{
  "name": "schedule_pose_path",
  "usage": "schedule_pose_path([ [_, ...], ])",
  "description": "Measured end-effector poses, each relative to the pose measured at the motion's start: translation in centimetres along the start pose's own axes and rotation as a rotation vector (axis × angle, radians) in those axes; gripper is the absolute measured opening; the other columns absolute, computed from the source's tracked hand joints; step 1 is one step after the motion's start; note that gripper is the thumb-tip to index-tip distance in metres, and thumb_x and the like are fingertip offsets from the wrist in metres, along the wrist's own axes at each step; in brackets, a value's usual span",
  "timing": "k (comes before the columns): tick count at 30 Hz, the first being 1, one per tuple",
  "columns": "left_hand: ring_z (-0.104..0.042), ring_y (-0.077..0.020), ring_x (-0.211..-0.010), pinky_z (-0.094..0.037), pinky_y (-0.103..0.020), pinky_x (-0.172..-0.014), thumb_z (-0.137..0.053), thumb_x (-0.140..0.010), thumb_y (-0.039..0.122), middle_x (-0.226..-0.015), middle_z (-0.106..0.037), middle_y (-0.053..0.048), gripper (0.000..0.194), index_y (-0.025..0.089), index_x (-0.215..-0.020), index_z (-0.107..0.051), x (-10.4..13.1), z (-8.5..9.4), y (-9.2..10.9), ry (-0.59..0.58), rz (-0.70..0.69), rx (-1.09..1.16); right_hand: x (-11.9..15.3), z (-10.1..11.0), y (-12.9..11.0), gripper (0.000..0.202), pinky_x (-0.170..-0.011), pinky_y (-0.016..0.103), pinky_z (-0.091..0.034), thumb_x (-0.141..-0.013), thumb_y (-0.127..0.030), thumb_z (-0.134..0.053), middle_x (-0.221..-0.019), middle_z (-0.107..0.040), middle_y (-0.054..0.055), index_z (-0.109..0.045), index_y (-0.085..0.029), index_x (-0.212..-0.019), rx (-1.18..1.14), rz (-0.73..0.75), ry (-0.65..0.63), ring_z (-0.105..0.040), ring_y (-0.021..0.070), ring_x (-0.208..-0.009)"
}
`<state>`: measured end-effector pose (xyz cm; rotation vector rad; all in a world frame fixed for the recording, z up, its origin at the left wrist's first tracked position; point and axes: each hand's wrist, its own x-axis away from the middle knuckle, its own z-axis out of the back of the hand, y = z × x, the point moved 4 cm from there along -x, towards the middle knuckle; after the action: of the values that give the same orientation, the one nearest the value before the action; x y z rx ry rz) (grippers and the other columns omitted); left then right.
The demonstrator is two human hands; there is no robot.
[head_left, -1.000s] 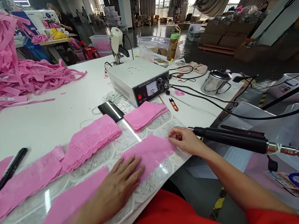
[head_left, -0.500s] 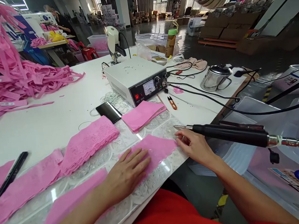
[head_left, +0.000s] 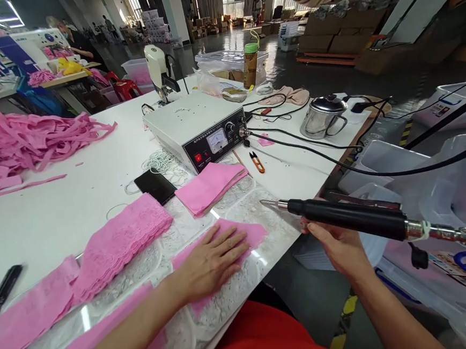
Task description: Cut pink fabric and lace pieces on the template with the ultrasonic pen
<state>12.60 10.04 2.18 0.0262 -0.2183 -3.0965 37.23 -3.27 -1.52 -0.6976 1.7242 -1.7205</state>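
My left hand [head_left: 217, 259] lies flat, fingers stretched out, on a pink fabric piece [head_left: 256, 233] over the clear patterned mat [head_left: 254, 197]. My right hand [head_left: 339, 241] is below and behind the black pen-shaped handpiece [head_left: 345, 217], off the table edge. Its thumb and fingers are drawn together; the handpiece partly covers them, and I cannot make out anything between them. The handpiece's metal tip points left over the mat. Beyond my left hand sits a folded pink fabric stack [head_left: 212, 187], with a lace-edged pink stack [head_left: 121, 242] to the left.
A control box with a meter [head_left: 201, 128] stands behind the fabric, cabled to the right. Orange thread snips [head_left: 257, 162], a black phone [head_left: 155, 186] and a lidded glass mug [head_left: 325, 116] are on the table. Clear plastic bins [head_left: 394, 178] stand at right. Pink straps [head_left: 48, 140] pile at left.
My right hand has moved right, from beside the fabric's right end to under the handpiece. My left hand stays flat on the fabric. The view has shifted slightly.
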Motion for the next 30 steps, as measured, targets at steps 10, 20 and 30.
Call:
schedule_pose_path([
  [10,-0.028,-0.0242,-0.144,-0.012,-0.049,-0.122,-0.035,-0.104,0.034,-0.154,-0.034,-0.004,0.047,0.018,-0.148,-0.034,-0.1,0.0,0.0,0.016,-0.021,-0.041,-2.2,-4.4,-3.0,0.033,-0.092,0.05,-0.05,-0.083,-0.045,-0.054,-0.112,-0.055,0.004,-0.05,-0.031,-0.113,-0.384,0.376,0.292,-0.061,0.0185,-0.088],
  [20,-0.024,-0.024,-0.146,-0.01,-0.049,-0.122,-0.035,-0.104,0.034,-0.155,-0.033,-0.003,0.048,0.021,-0.15,-0.032,-0.1,-0.1,0.2,-0.007,0.008,0.015,-1.8,-3.3,-8.0,0.018,-0.043,0.028,-0.039,-0.074,-0.041,-0.051,-0.071,-0.04,-0.001,-0.047,-0.024,-0.076,-0.374,0.425,0.156,-0.044,0.0114,-0.049],
  [30,-0.024,-0.0234,-0.146,-0.007,-0.047,-0.122,-0.035,-0.104,0.035,-0.155,-0.032,-0.002,0.047,0.02,-0.148,-0.035,-0.1,-0.1,0.3,0.008,0.009,0.019,-1.5,-4.3,-7.5,0.013,-0.042,0.026,-0.042,-0.073,-0.033,-0.055,-0.068,-0.046,-0.001,-0.051,-0.021,-0.072,-0.428,0.413,0.056,-0.049,0.01,-0.048],
])
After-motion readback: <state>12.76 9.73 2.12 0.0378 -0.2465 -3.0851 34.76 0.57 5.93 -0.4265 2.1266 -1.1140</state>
